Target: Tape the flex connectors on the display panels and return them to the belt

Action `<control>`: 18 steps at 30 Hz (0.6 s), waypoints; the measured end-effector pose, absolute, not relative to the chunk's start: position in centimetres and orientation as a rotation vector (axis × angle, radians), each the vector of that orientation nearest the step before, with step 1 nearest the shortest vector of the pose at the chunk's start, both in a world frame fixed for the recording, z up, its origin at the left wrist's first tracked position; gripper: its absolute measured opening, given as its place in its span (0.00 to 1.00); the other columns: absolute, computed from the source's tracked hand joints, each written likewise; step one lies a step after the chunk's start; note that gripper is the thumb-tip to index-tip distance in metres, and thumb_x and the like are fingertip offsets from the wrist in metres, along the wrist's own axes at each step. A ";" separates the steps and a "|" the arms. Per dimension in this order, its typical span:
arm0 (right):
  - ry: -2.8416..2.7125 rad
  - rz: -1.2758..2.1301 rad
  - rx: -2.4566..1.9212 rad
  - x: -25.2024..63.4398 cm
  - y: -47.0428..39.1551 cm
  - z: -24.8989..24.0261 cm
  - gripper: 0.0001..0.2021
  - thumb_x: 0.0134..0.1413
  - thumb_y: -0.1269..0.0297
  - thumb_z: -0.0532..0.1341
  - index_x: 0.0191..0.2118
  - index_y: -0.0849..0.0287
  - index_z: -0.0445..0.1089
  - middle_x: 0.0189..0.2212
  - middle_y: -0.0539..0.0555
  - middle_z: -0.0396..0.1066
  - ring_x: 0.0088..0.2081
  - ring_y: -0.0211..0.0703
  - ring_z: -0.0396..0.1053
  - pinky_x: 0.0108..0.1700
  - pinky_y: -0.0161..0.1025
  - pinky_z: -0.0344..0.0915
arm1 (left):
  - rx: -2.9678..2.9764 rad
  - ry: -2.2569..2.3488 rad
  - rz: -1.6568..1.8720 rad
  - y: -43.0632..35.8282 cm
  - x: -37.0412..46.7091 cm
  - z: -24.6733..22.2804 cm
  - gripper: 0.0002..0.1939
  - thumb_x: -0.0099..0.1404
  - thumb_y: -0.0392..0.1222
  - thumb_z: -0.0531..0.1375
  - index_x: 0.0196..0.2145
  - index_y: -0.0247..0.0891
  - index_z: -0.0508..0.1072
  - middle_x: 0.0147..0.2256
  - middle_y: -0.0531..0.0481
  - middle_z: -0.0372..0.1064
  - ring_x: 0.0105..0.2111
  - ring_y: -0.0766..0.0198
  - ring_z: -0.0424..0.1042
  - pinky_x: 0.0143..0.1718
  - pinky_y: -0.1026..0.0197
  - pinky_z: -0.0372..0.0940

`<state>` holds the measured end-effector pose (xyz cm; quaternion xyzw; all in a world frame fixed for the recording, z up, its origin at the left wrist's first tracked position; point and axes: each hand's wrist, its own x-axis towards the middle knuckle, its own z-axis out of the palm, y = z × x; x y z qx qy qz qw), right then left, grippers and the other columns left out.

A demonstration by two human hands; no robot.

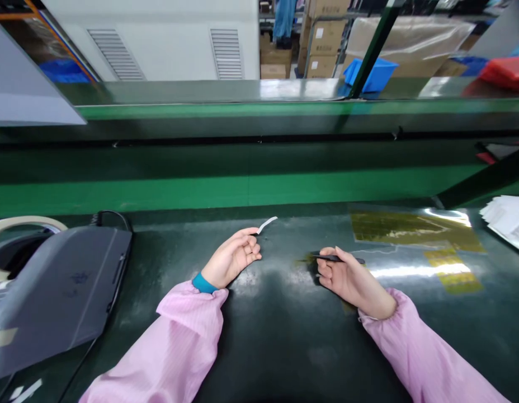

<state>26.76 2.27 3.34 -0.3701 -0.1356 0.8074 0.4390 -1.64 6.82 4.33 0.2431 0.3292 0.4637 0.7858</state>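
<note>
My left hand (pixel 233 258) is over the dark green table (pixel 280 347), and a small curved white strip (pixel 267 225) sticks out from its fingertips. The fingers of that hand are curled, palm partly up. To the right, my right hand (pixel 347 277) grips a thin black tool (pixel 337 258) that looks like tweezers, its tip pointing left toward the middle. The two hands are apart, and neither the strip nor the tool touches the other. Pink sleeves cover both arms.
A grey tape dispenser-like machine (pixel 66 285) with a cable stands at the left. Yellow transparent film (pixel 410 228) and smaller yellow pieces (pixel 452 271) lie at the right, near a white paper stack (pixel 509 221). A green post (pixel 486 176) rises behind.
</note>
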 end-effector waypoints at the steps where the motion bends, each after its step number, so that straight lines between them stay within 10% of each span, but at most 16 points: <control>1: -0.318 2.010 -0.917 26.8 2.4 3.3 0.15 0.48 0.53 0.74 0.35 0.57 0.75 0.27 0.49 0.71 0.26 0.34 0.64 0.30 0.34 0.63 | 0.525 0.708 1.001 6.8 -1.7 4.3 0.12 0.60 0.34 0.67 0.43 0.32 0.76 0.28 0.52 0.69 0.30 0.65 0.72 0.34 0.61 0.72; 18: -0.383 1.999 -0.868 26.7 2.2 2.7 0.14 0.47 0.56 0.75 0.36 0.56 0.76 0.28 0.49 0.73 0.26 0.34 0.69 0.30 0.33 0.66 | 0.495 0.711 1.108 5.8 -3.0 3.8 0.13 0.59 0.34 0.68 0.43 0.34 0.75 0.29 0.52 0.70 0.31 0.64 0.73 0.36 0.59 0.71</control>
